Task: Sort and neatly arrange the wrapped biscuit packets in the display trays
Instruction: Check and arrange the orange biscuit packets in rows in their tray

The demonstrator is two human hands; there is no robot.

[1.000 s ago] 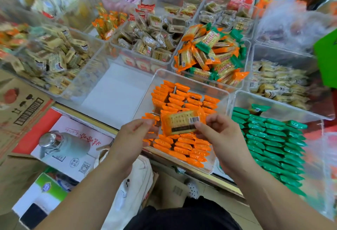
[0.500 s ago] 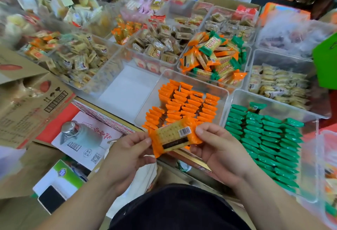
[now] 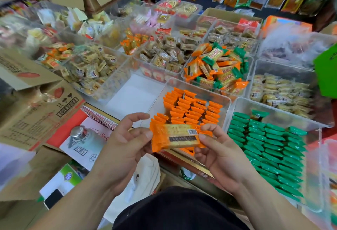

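Left hand [image 3: 125, 143] pinching one end of an orange-wrapped biscuit packet [image 3: 177, 137], right hand [image 3: 221, 154] pinching the other end (barcode up), packet held level above the near edge of the orange-packet tray [image 3: 226, 105], forearms angled inward.

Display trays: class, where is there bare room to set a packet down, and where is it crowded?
Free for the orange packet: the empty tray between the tan-packet tray and the orange tray; the green tray has a bare far strip. Crowded: the mixed heap behind.
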